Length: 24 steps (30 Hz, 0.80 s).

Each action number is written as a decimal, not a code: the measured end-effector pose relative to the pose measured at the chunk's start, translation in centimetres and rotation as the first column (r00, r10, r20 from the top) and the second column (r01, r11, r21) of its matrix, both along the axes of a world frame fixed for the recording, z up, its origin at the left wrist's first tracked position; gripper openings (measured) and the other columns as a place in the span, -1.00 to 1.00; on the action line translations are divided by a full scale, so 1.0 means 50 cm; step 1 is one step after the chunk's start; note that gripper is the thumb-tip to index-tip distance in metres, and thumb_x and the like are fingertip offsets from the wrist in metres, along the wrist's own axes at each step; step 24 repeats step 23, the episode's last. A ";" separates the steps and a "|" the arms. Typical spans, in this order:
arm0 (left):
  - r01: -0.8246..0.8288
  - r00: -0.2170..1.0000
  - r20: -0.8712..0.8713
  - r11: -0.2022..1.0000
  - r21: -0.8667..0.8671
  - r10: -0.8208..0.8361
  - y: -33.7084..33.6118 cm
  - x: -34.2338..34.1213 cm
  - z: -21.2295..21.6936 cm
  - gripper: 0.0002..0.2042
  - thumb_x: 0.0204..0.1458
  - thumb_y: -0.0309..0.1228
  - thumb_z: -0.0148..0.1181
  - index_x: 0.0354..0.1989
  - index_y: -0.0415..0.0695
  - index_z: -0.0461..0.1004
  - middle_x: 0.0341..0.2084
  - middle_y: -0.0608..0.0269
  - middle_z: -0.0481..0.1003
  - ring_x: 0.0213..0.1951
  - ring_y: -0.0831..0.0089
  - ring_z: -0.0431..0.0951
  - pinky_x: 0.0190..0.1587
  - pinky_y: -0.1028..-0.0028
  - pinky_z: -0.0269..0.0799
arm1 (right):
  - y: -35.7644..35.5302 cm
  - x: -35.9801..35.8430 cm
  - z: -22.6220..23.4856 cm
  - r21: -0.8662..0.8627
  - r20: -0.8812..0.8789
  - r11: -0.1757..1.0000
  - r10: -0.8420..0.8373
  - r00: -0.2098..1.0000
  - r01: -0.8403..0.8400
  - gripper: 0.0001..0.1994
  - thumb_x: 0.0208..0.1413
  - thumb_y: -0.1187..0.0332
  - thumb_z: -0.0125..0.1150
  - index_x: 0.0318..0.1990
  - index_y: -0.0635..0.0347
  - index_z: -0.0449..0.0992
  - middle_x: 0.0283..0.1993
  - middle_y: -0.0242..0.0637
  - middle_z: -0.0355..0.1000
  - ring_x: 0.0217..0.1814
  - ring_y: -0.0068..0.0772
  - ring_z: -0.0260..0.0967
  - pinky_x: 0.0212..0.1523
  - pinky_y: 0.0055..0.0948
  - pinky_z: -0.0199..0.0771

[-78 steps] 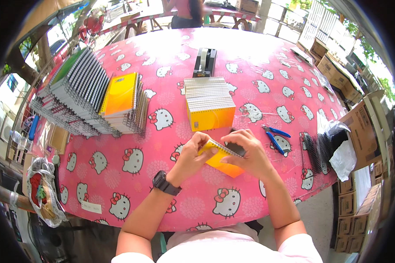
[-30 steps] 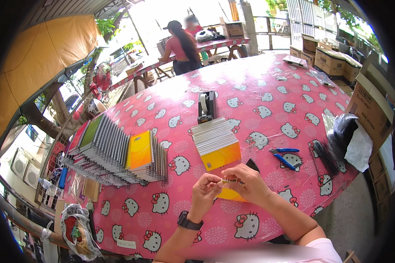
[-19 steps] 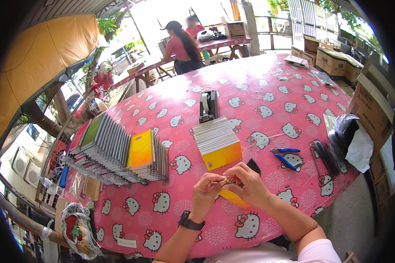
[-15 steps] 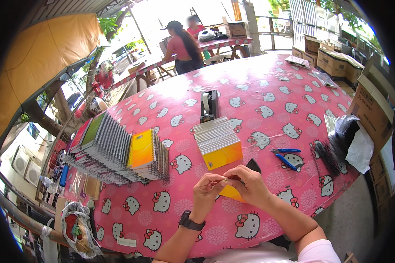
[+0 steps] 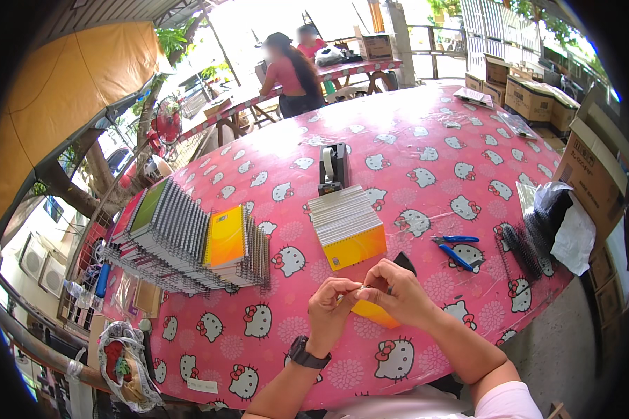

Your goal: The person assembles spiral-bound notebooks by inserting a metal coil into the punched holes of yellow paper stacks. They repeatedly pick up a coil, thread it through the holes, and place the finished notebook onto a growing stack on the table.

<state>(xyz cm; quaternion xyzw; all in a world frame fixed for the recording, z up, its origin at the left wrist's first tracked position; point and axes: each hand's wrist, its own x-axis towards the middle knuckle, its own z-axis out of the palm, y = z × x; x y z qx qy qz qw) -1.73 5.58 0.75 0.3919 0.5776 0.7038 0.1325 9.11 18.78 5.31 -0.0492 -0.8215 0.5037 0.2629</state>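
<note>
Broadly, I'm looking down on a round table under a pink cartoon-cat tablecloth (image 5: pixel 426 160), and compared with a couple of seconds ago the view has swung up and left, so the far tables and two seated people now show. Nothing on the table itself has shifted. To my left a long row of spiral notebooks (image 5: pixel 182 241) leans in a stack, a yellow cover facing me. At centre sits a block of yellow-edged booklets (image 5: pixel 347 227), with a black tape dispenser (image 5: pixel 333 167) just behind it. Blue-handled pliers (image 5: pixel 454 250) lie to the right, near a bundle of black spiral coils (image 5: pixel 521 248).

Close in, my left hand (image 5: pixel 332 307) and right hand (image 5: pixel 398 297) have stayed together over the small yellow notebook (image 5: pixel 374 312), which lies on the cloth beneath them. Both sets of fingertips are pinched on something thin at its top edge; it's too small to identify. I judge the fine work there is continuing, not finished.
</note>
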 end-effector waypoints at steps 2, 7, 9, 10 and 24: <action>0.010 0.999 0.039 1.000 -0.010 -0.009 -0.002 0.005 0.012 -0.88 0.01 -0.57 0.26 -0.28 -0.23 0.49 -0.35 0.36 0.48 -0.32 0.63 0.43 -0.25 0.62 0.39 | -0.003 0.000 0.000 0.052 -0.041 0.999 -0.003 0.999 0.005 -0.73 0.13 0.21 0.20 -0.31 0.29 0.45 -0.37 -0.15 0.40 -0.34 -0.25 0.39 -0.33 -0.35 0.38; 0.071 0.981 0.179 0.997 0.002 -0.070 0.003 0.005 0.015 -0.85 0.04 -0.54 0.25 -0.24 -0.21 0.43 -0.32 0.37 0.46 -0.30 0.65 0.42 -0.24 0.64 0.38 | -0.006 -0.015 -0.028 0.178 -0.227 0.980 -0.043 0.973 0.085 -0.75 0.12 0.25 0.22 -0.29 0.30 0.47 -0.41 -0.24 0.37 -0.42 -0.34 0.36 -0.38 -0.45 0.36; 0.087 0.979 0.185 0.996 -0.018 -0.082 0.004 0.001 0.014 -0.83 0.04 -0.55 0.25 -0.21 -0.21 0.41 -0.32 0.37 0.46 -0.28 0.66 0.44 -0.22 0.65 0.39 | -0.007 -0.017 -0.030 0.188 -0.224 0.978 -0.049 0.973 0.092 -0.77 0.12 0.26 0.22 -0.29 0.29 0.48 -0.41 -0.23 0.37 -0.42 -0.32 0.36 -0.38 -0.44 0.36; 0.102 0.978 0.185 0.995 -0.022 -0.096 0.004 -0.003 0.012 -0.82 0.04 -0.56 0.24 -0.20 -0.20 0.40 -0.32 0.36 0.47 -0.27 0.66 0.45 -0.20 0.65 0.41 | -0.006 -0.013 -0.026 0.170 -0.199 0.982 -0.042 0.979 0.077 -0.77 0.11 0.27 0.22 -0.29 0.29 0.48 -0.42 -0.23 0.38 -0.41 -0.30 0.36 -0.38 -0.43 0.36; -0.013 0.996 0.082 0.995 -0.096 0.021 -0.006 0.023 0.017 -0.84 0.03 -0.60 0.23 -0.23 -0.18 0.42 -0.31 0.34 0.49 -0.25 0.65 0.47 -0.15 0.64 0.42 | -0.012 -0.006 -0.023 0.262 -0.251 0.958 -0.051 0.967 0.119 -0.85 0.13 0.34 0.16 -0.29 0.25 0.48 -0.38 -0.15 0.41 -0.29 -0.14 0.39 -0.29 -0.30 0.36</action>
